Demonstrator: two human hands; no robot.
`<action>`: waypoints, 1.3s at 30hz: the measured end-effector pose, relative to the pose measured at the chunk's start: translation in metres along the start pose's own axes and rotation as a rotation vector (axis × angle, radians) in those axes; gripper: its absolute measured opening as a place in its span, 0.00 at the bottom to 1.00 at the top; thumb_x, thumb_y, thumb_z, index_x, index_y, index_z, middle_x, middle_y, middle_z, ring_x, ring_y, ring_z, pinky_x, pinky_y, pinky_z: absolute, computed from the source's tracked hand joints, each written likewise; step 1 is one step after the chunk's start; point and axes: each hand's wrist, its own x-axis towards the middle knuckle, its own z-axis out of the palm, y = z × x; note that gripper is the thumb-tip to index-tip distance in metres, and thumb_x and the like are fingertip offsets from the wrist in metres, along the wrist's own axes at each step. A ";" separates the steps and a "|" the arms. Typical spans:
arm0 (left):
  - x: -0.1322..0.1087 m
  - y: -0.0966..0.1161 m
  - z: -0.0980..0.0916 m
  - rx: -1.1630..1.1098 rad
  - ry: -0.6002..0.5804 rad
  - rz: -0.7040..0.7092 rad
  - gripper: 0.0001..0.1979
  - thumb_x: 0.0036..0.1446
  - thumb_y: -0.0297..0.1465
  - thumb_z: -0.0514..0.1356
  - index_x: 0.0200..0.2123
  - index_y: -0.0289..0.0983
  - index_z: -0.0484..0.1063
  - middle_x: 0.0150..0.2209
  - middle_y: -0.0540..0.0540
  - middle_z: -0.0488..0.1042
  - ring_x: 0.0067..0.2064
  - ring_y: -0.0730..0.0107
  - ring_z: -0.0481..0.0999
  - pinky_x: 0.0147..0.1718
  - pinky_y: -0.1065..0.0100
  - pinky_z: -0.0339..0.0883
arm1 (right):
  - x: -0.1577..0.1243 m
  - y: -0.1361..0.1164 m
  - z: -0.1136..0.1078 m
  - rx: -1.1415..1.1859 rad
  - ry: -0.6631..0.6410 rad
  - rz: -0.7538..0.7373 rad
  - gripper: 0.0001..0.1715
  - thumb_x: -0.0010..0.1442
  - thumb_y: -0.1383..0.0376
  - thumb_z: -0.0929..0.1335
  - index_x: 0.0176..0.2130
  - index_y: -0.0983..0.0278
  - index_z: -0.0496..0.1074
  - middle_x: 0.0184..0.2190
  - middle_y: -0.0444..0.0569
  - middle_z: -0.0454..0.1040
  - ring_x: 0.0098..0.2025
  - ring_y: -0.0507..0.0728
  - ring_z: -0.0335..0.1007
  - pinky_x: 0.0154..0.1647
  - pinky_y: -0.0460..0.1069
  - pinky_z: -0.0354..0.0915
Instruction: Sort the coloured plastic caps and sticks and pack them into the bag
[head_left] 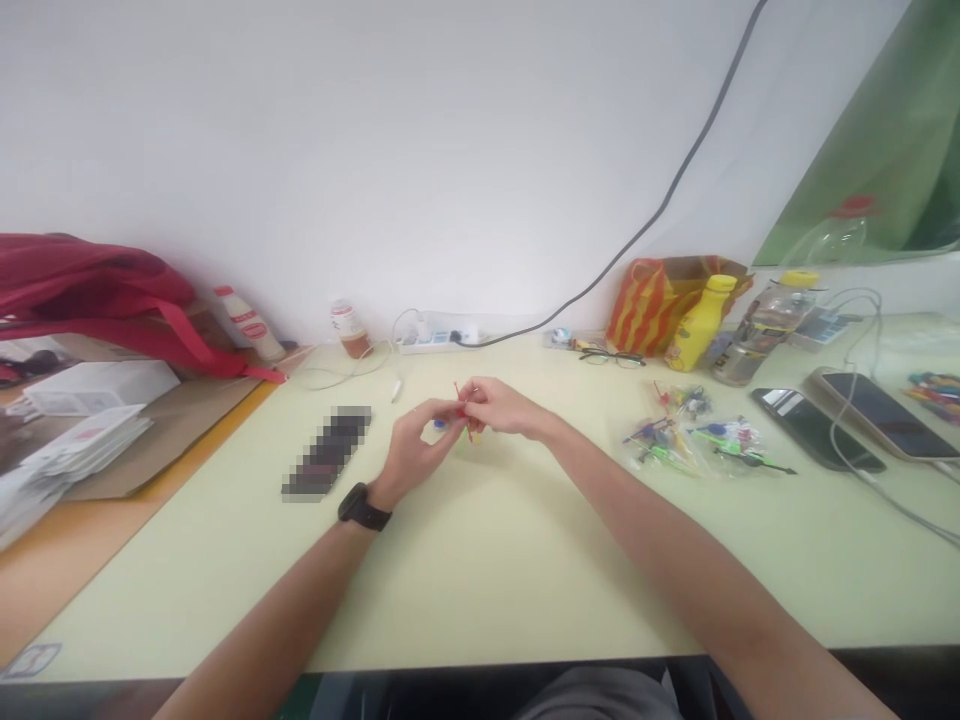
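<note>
Thumb and fingers of both hands are pinched together on a small red piece [461, 409], held just above the table between the left hand [411, 447] and the right hand [504, 408]. A thin red end of it sticks up past the fingertips; the rest is mostly hidden, and I can't make out its whole shape. Something blue [439, 424] shows just beside the left fingers, and bits of green and yellow peek out below the grip. On the left wrist sits a black watch [365, 507].

Farther out on the pale table [517, 580], a small white object [396, 391] lies beyond the left hand, and a dark oblong [328, 455], too blurred to identify, lies to its left. Well to the right of the right hand are clear bags of colourful plastic parts [694, 437], with two phones beyond them. Along the wall stand a drink bottle [350, 328], a white power strip [435, 342], folded glasses [611, 358], a striped bag [637, 306] and a yellow bottle [700, 322].
</note>
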 end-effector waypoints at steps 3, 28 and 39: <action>0.001 -0.005 -0.003 -0.027 -0.009 -0.022 0.08 0.64 0.34 0.65 0.44 0.39 0.79 0.40 0.44 0.82 0.40 0.63 0.81 0.44 0.61 0.76 | -0.002 -0.002 0.000 0.045 -0.045 0.016 0.05 0.61 0.72 0.69 0.38 0.64 0.69 0.25 0.42 0.75 0.28 0.51 0.74 0.31 0.45 0.70; 0.011 -0.044 -0.062 0.274 -0.460 -0.102 0.08 0.55 0.42 0.69 0.37 0.49 0.85 0.39 0.48 0.84 0.40 0.59 0.82 0.41 0.62 0.75 | 0.003 0.019 -0.042 -0.858 0.134 0.179 0.12 0.65 0.61 0.69 0.46 0.64 0.76 0.50 0.56 0.79 0.49 0.58 0.76 0.45 0.47 0.67; 0.008 -0.046 -0.045 0.377 -0.237 -0.062 0.17 0.61 0.46 0.65 0.50 0.45 0.79 0.50 0.45 0.81 0.50 0.56 0.78 0.48 0.59 0.73 | -0.040 0.000 -0.102 -0.779 -0.199 0.618 0.16 0.46 0.62 0.80 0.32 0.66 0.75 0.26 0.51 0.79 0.30 0.60 0.79 0.34 0.52 0.72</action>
